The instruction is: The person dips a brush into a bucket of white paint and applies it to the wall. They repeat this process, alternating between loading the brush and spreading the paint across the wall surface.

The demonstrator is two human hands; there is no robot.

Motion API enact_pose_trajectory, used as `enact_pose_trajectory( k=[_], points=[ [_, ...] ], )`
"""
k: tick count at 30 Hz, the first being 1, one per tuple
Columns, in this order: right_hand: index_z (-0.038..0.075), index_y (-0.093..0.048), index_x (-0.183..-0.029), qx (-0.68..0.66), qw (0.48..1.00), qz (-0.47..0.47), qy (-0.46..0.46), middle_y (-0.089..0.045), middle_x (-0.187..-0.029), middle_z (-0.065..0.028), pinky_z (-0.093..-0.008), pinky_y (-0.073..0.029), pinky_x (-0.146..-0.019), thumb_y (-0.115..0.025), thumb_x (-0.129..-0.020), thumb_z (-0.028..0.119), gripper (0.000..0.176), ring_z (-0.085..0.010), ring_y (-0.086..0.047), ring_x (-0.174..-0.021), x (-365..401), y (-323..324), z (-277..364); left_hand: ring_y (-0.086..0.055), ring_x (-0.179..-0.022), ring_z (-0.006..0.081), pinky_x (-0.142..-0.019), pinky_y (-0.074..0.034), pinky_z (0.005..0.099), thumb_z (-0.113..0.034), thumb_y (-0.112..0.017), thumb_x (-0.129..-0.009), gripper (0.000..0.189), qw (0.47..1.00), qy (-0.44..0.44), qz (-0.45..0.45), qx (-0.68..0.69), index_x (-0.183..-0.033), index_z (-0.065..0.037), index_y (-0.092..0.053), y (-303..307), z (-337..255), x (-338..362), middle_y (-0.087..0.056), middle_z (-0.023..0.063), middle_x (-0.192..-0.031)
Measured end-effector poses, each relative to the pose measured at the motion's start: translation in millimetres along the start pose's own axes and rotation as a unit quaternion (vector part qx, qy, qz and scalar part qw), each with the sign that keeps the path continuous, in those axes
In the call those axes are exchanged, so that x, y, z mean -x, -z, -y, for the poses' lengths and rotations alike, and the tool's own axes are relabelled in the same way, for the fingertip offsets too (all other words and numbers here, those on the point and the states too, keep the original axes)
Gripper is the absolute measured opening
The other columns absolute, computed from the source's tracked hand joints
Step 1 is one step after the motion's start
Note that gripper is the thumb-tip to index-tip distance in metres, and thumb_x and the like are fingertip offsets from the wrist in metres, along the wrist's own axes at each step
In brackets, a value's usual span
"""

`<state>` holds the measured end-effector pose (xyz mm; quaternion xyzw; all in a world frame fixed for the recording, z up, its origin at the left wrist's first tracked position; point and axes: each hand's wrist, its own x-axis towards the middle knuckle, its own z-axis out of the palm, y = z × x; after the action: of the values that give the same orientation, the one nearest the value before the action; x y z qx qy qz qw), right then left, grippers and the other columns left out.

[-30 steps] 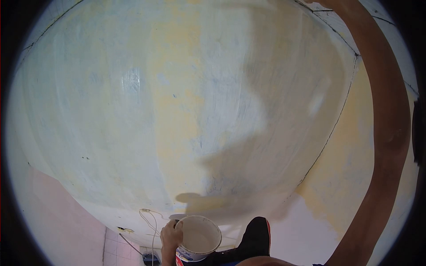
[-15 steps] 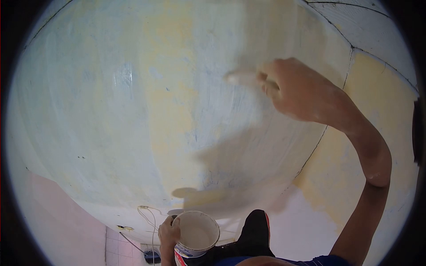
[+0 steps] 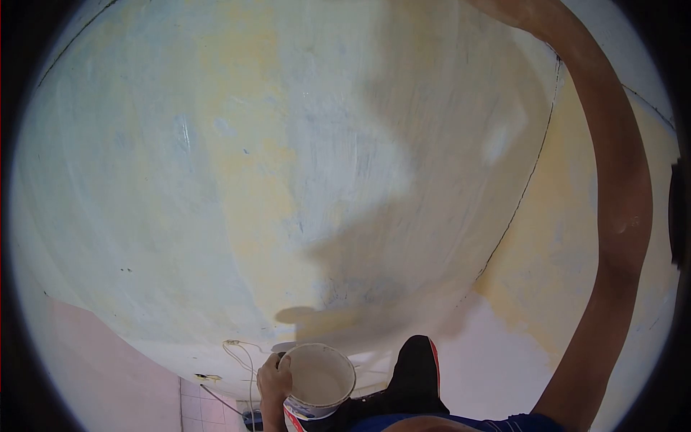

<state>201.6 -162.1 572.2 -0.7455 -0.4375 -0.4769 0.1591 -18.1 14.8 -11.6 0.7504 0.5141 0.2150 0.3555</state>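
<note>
At the bottom, my left hand (image 3: 274, 379) is closed around the rim and side of a white bucket (image 3: 347, 360). A pale, creamy paint-like liquid (image 3: 317, 378) lies inside the bucket. My right arm is raised along the right side, and only the edge of my right hand (image 3: 507, 9) shows at the top of the view. Its fingers, and anything in them, are cut off by the frame. Facing me is a wall (image 3: 338, 151) with streaky whitish coating over yellow and bluish patches. The shadow of my arm falls across it.
A cracked corner line (image 3: 522, 194) separates this wall from a yellow and white side wall (image 3: 576, 237). A pale cable (image 3: 250, 360) hangs beside the bucket, near a wall opening (image 3: 208, 377). My dark-clad leg (image 3: 416, 371) is right of the bucket. Pink tiles (image 3: 198, 407) show lower left.
My right hand, earlier at the wall with a blurred pale brush-like tool, has moved up, mostly out of view. The view shifted slightly. My left hand still holds the bucket.
</note>
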Motion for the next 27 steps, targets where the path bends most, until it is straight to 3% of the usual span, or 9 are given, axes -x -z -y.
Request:
enact_pose_trajectory(
  k=[4,6,9,11,16,17,19,21,27],
  points=[
    [0.000,-0.073,-0.114,0.026,0.985,-0.165,0.034,-0.074,-0.101,-0.0240,-0.0449,-0.054,-0.085,-0.061,-0.086,0.013,0.033,-0.0333,-0.071,-0.096,4.2,-51.5,-16.8,-0.064,-0.086,0.0530,-0.078,-0.048,0.0560,-0.034,-0.063,-0.095,0.036,1.000,-0.005,-0.003,0.005,-0.088,0.001,-0.066,3.6,-4.7,2.3,-0.067,0.0308,-0.085],
    [0.004,-0.072,-0.107,0.040,0.995,-0.079,0.046,-0.072,-0.086,-0.0176,-0.0467,-0.056,-0.067,-0.061,-0.094,0.018,0.022,-0.0335,-0.067,-0.063,2.2,-99.7,-45.9,-0.064,-0.085,0.0532,-0.078,-0.048,0.0560,-0.034,-0.063,-0.095,0.036,1.000,-0.009,-0.006,0.004,-0.088,0.001,-0.066,5.0,-5.1,3.0,-0.067,0.0310,-0.085],
    [0.001,-0.060,-0.129,0.116,0.987,-0.021,0.111,-0.069,-0.089,-0.0244,-0.0525,-0.055,-0.077,-0.054,-0.097,0.012,0.035,-0.0416,-0.068,-0.082,104.3,-138.9,5.6,-0.064,-0.086,0.0531,-0.078,-0.049,0.0558,-0.035,-0.063,-0.095,0.036,1.000,-0.010,-0.006,0.014,-0.089,0.001,-0.066,3.8,-2.8,3.6,-0.067,0.0310,-0.085],
    [0.002,-0.051,-0.141,0.064,0.983,0.164,0.055,-0.068,-0.095,-0.0235,-0.0525,-0.055,-0.081,-0.054,-0.097,0.009,0.045,-0.0425,-0.069,-0.086,153.7,-137.2,30.5,-0.064,-0.087,0.0527,-0.078,-0.049,0.0551,-0.035,-0.062,-0.096,0.036,1.000,-0.014,-0.007,0.018,-0.089,0.001,-0.066,4.6,-1.9,4.1,-0.067,0.0309,-0.086],
    [0.000,-0.063,-0.123,-0.103,0.895,0.428,0.073,-0.069,-0.092,-0.0237,-0.0489,-0.054,-0.080,-0.059,-0.095,0.009,0.030,-0.0353,-0.071,-0.085,164.9,-126.5,28.7,-0.064,-0.086,0.0525,-0.076,-0.049,0.0549,-0.035,-0.062,-0.096,0.036,1.000,-0.014,-0.002,0.022,-0.089,0.001,-0.067,7.6,1.1,3.5,-0.067,0.0307,-0.086],
    [0.001,-0.068,-0.112,-0.125,0.872,0.474,0.008,-0.071,-0.089,-0.0225,-0.0448,-0.055,-0.074,-0.062,-0.095,0.012,0.021,-0.0310,-0.069,-0.073,144.5,-109.0,35.6,-0.064,-0.085,0.0526,-0.076,-0.049,0.0549,-0.035,-0.062,-0.096,0.036,1.000,-0.016,0.000,0.017,-0.090,0.000,-0.067,7.8,1.9,2.5,-0.067,0.0307,-0.085],
    [0.003,-0.070,-0.110,-0.109,0.905,0.389,0.134,-0.071,-0.086,-0.0208,-0.0415,-0.054,-0.069,-0.065,-0.094,0.017,0.021,-0.0293,-0.066,-0.064,115.1,-115.5,13.2,-0.064,-0.085,0.0525,-0.076,-0.049,0.0548,-0.035,-0.062,-0.096,0.036,1.000,-0.015,0.002,0.020,-0.089,0.000,-0.067,9.9,1.6,3.7,-0.067,0.0303,-0.085],
    [0.005,-0.070,-0.110,-0.079,0.932,0.324,0.138,-0.072,-0.086,-0.0186,-0.0400,-0.054,-0.067,-0.066,-0.093,0.021,0.023,-0.0309,-0.065,-0.063,62.1,-98.4,12.7,-0.064,-0.085,0.0525,-0.075,-0.049,0.0548,-0.035,-0.062,-0.097,0.036,1.000,-0.014,0.002,0.025,-0.089,0.000,-0.066,9.4,2.3,4.2,-0.067,0.0299,-0.085],
    [0.001,-0.073,-0.111,0.083,0.975,0.202,-0.050,-0.074,-0.094,-0.0207,-0.0441,-0.054,-0.076,-0.060,-0.089,0.014,0.028,-0.0290,-0.070,-0.084,16.1,18.3,100.3,-0.064,-0.083,0.0516,-0.074,-0.049,0.0545,-0.035,-0.063,-0.096,0.037,0.999,-0.026,-0.019,0.031,-0.089,0.000,-0.066,2.2,10.6,1.6,-0.067,0.0295,-0.084]
  ],
)
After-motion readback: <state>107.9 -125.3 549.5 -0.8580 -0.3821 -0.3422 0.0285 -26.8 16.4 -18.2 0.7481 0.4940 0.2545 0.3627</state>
